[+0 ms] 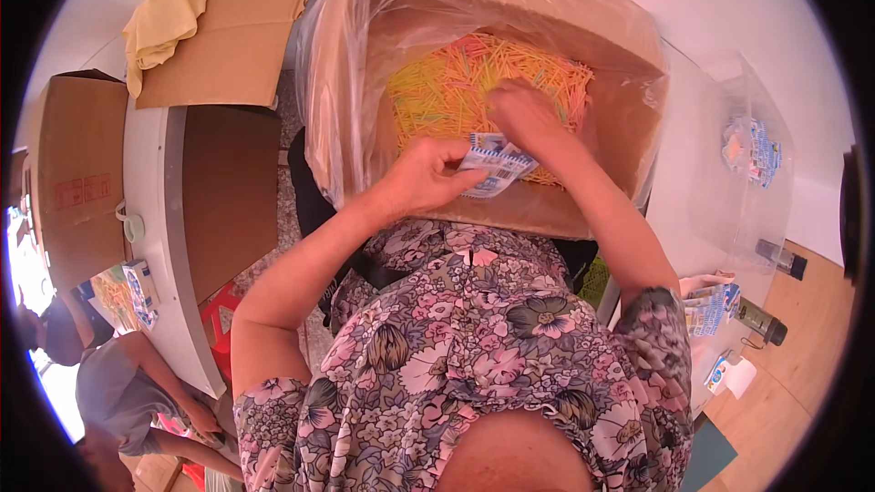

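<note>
A small blue-and-white plastic packet (497, 171) is pinched between the thumb and fingers of my left hand (424, 175), over the near side of a large cardboard box. My right hand (527, 111) is beyond it, just above or touching a heap of thin sticks (447, 91) in yellow, orange, pink and green. Its fingers are curled inward, and what they hold, if anything, is hidden. Clear plastic film (333, 82) lines the cardboard box (629, 118) and hangs over its walls.
At the right stands a clear plastic bin (729, 191) with blue-and-white packets (764, 150) inside. More packets (711, 308) and a dark bottle (761, 323) lie below it. Leftward are a cardboard flap (228, 36), a yellow cloth (169, 23), a closed carton (82, 164) and another person (128, 387).
</note>
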### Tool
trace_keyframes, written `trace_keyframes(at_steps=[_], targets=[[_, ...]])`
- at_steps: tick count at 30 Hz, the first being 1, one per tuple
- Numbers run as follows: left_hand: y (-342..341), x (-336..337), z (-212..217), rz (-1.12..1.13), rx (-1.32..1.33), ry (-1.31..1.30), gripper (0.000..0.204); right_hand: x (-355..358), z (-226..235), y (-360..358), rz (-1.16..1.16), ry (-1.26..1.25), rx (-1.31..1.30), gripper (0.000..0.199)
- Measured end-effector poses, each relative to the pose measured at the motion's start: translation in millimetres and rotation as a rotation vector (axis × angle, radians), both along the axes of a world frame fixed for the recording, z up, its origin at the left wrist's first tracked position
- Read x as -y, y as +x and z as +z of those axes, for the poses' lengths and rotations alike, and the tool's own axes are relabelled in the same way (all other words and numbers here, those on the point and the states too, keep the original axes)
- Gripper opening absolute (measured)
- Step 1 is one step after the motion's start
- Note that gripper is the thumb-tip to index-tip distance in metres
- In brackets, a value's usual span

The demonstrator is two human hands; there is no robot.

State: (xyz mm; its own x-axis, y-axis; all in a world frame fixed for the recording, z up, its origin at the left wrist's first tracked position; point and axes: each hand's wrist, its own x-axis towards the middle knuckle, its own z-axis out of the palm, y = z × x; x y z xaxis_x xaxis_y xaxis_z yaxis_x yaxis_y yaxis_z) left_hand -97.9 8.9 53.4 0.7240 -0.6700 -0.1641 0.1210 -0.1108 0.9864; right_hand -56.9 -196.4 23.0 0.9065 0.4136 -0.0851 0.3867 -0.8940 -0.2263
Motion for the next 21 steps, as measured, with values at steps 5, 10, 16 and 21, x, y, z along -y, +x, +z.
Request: trace_keyframes(at_steps=[5, 10, 16, 21], targets=[[-2, -18, 3, 0.084, -0.349, -0.152, 0.019, -61, -57, 39, -0.044, 0.006, -0.022, 0.023], [-2, -18, 2, 0.199, -0.399, -0.217, 0.018, -73, -104, 49, -0.108, -0.405, 0.188, 0.023], [3, -18, 2, 0.201, -0.464, -0.257, 0.019, -65, -93, 57, 0.084, -0.44, 0.283, 0.022], [4, -15, 3, 0.184, -0.42, -0.241, 0.02, -43, -79, 66, -0.062, -0.197, 0.354, 0.023]])
